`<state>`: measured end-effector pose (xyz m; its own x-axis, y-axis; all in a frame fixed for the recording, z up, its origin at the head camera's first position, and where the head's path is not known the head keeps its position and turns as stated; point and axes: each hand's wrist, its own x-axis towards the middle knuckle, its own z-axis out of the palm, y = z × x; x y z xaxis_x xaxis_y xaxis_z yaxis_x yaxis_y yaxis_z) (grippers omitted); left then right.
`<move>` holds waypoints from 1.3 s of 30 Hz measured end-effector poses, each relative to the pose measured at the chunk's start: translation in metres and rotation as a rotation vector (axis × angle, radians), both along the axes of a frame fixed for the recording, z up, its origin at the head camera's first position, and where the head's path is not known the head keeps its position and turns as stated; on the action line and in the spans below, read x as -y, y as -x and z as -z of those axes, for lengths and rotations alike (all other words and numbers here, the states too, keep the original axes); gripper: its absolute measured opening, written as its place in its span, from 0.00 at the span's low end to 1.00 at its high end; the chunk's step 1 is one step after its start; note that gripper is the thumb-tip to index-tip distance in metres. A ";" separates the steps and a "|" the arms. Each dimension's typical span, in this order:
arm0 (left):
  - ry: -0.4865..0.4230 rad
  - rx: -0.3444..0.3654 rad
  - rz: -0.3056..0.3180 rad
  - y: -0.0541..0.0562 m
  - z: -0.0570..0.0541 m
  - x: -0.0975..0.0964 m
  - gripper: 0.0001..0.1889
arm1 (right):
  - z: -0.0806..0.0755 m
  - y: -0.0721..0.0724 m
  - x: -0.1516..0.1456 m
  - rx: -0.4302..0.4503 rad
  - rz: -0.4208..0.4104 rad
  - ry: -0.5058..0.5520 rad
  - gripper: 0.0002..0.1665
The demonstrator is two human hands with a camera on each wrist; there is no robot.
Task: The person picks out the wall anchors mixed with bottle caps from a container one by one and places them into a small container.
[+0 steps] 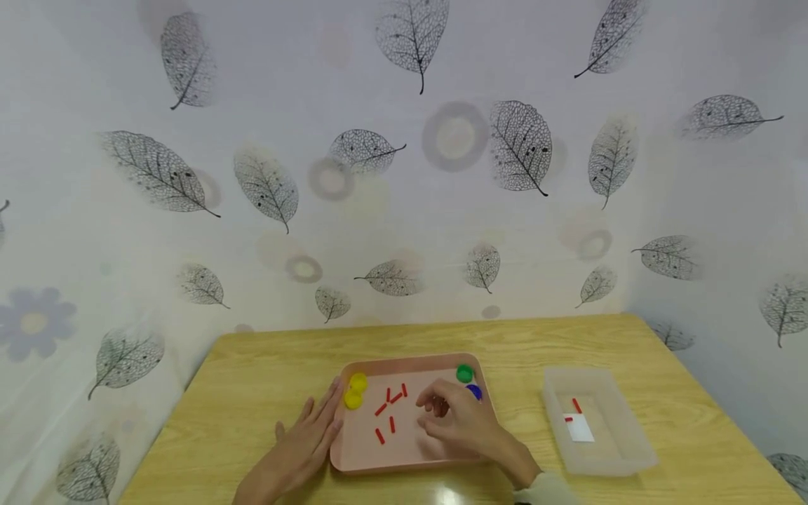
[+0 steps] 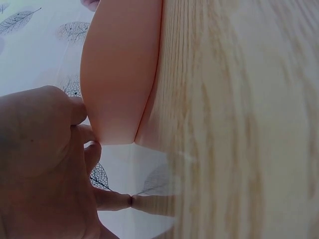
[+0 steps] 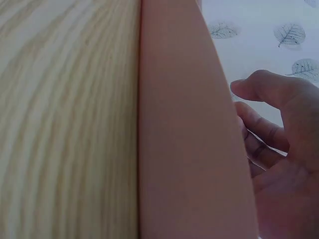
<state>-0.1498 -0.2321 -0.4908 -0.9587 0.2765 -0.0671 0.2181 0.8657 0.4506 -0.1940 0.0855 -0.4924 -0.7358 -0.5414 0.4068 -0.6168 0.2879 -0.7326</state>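
A pink tray (image 1: 435, 456) lies on the table with several short red sticks (image 1: 392, 425) scattered over its floor. Along its left wall, my left hand (image 1: 303, 449) rests with fingers extended, fingertips at the rim. In the left wrist view that hand (image 2: 50, 154) touches the tray's outer wall (image 2: 119, 74). Over the right half of the tray hovers my right hand (image 1: 463, 421), fingers loosely bent, thumb apart from the index finger. Nothing shows between them in the right wrist view, where the hand (image 3: 284, 129) appears beyond the tray wall (image 3: 189, 124).
Two yellow round pieces (image 1: 353, 399) sit in the tray's back left corner. A green round piece (image 1: 464, 373) and a blue one (image 1: 475, 391) lie at back right. Right of the tray stands a translucent bin (image 1: 621, 459) holding a white card (image 1: 581, 429) and two red pieces (image 1: 577, 405).
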 end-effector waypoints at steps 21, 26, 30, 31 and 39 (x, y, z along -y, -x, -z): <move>-0.006 0.017 -0.010 0.003 -0.002 0.000 0.31 | 0.017 0.008 0.038 0.187 0.000 -0.166 0.15; -0.002 0.016 -0.012 0.003 -0.001 0.000 0.31 | 0.019 0.010 0.044 0.156 -0.003 -0.188 0.15; -0.006 0.009 -0.010 0.003 0.000 0.001 0.31 | 0.020 0.011 0.047 0.135 0.014 -0.236 0.15; -0.008 0.010 -0.011 0.003 0.000 0.001 0.31 | 0.020 0.011 0.047 0.125 0.019 -0.249 0.15; -0.002 -0.004 -0.011 0.003 0.002 0.002 0.31 | 0.019 0.011 0.052 0.082 0.031 -0.306 0.12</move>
